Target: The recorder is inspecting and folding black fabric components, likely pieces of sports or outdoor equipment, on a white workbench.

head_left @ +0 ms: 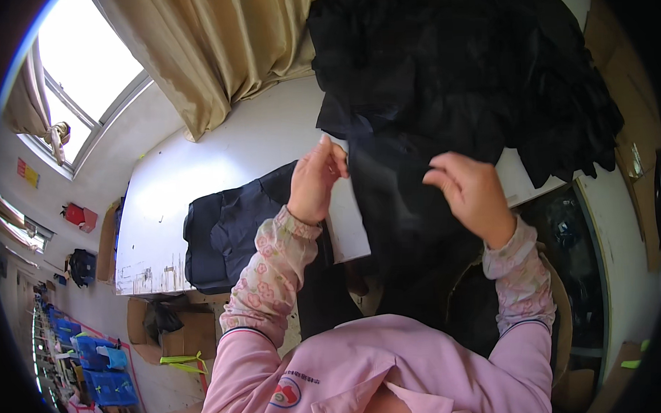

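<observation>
A piece of black cloth (397,204) hangs over the table's front edge between my hands, partly smeared by motion. My left hand (316,181) is closed in a pinch at its left edge. My right hand (474,194) is closed with thumb and forefinger together over the cloth's right part; the exact grip point is hard to make out. Just beyond both hands lies a large, loose heap of black cloth pieces (449,71). To the left of my left hand, a flatter stack of black cloth pieces (233,228) rests on the table, its right end behind my forearm.
The white table (156,212) has a worn front edge. Beige curtains (216,57) reach down onto its back. A cardboard box (178,339) stands below at the left, and another box (560,308) is beside my right elbow. Cardboard (630,138) leans at the right.
</observation>
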A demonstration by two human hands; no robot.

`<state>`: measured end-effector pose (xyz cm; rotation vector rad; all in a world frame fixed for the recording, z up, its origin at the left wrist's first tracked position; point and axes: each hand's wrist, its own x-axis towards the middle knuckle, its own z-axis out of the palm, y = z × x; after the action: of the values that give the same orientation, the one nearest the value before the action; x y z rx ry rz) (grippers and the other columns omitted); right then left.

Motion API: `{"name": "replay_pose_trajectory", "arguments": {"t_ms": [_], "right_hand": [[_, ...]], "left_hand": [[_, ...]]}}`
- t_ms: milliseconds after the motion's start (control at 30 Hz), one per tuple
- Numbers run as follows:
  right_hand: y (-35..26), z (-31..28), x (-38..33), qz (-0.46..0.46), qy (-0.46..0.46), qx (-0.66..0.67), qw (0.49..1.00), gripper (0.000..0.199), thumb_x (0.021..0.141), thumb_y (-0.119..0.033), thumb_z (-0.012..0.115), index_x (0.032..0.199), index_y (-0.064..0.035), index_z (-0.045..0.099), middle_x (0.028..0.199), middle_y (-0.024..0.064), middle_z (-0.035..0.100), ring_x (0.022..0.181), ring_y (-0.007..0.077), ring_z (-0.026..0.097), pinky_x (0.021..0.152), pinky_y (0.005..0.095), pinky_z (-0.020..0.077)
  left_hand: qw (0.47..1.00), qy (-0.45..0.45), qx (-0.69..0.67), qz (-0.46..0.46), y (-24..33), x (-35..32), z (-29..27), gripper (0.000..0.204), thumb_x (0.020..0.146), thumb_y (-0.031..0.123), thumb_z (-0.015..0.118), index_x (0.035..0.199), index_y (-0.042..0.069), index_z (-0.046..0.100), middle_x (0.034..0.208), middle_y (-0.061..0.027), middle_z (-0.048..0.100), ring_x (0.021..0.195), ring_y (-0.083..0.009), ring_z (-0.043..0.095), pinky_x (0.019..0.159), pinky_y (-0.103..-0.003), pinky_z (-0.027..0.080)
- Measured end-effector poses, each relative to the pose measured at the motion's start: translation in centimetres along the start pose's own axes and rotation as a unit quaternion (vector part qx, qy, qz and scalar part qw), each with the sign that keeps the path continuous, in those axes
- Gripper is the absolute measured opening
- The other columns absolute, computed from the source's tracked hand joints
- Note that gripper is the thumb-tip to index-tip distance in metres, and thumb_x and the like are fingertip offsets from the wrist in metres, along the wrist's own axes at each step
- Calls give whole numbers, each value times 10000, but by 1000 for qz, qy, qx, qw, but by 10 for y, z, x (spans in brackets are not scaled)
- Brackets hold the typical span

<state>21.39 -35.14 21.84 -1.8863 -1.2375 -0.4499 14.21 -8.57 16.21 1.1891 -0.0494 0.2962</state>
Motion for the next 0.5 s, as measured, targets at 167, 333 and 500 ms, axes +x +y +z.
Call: {"name": "replay_pose_trajectory", "arguments": {"t_ms": [167,333,500], "right_hand": [[20,-42,44,89,93,107,986,154,906,-142,629,913,11,646,713,13,610,655,62,545,592,212,422],[26,-59,64,120,177,269,939,260,942,-247,595,1023,-13,676,873,-23,650,829,53,569,803,190,432],[13,-48,67,118,219,316,915,272,947,-252,588,1070,-16,645,946,-34,624,896,48,557,812,191,427]], "left_hand": [[988,-71,61,-125,-48,-46,-45,696,917,581,477,1371,59,407,1133,-63,556,1032,-164,537,899,-322,414],[945,-159,-31,-285,-124,-121,-41,874,848,591,585,1486,126,209,1290,-101,465,1116,-224,546,924,-343,438],[923,-110,-269,-253,-155,-106,13,609,946,421,530,1426,114,315,1282,-88,524,1155,-234,539,957,-378,441]]}}
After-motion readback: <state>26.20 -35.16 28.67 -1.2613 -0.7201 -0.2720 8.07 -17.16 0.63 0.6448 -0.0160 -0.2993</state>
